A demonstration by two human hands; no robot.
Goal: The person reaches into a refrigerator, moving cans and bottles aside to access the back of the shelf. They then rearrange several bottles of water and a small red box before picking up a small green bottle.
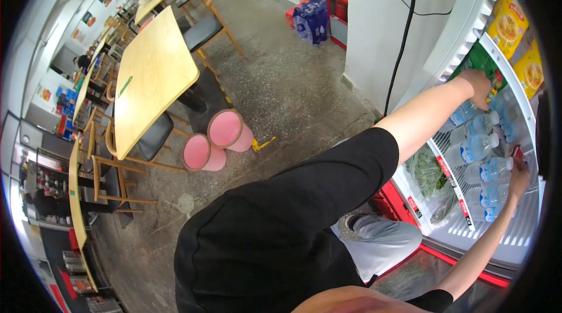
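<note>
My left hand (477, 86) reaches into an open drinks fridge, with its fingers bent down beside a green packet (477, 61). What they grip is hidden. Below it my right hand (518, 179) is closed at a small red object (517, 152), next to the caps of the water bottles. Several clear water bottles (477, 149) with blue-and-white labels lie in a row on the white wire shelf (453, 181). Yellow food packets (508, 23) with bowl pictures fill the shelf beyond the left hand.
Bags of green vegetables (430, 172) sit on the neighbouring shelf. Two pink bins (225, 130) stand on the floor near a wooden table (155, 73) and chairs (208, 35). A black cable (401, 50) hangs along the wall. A purple-wrapped pack (311, 20) is beside red crates (336, 14).
</note>
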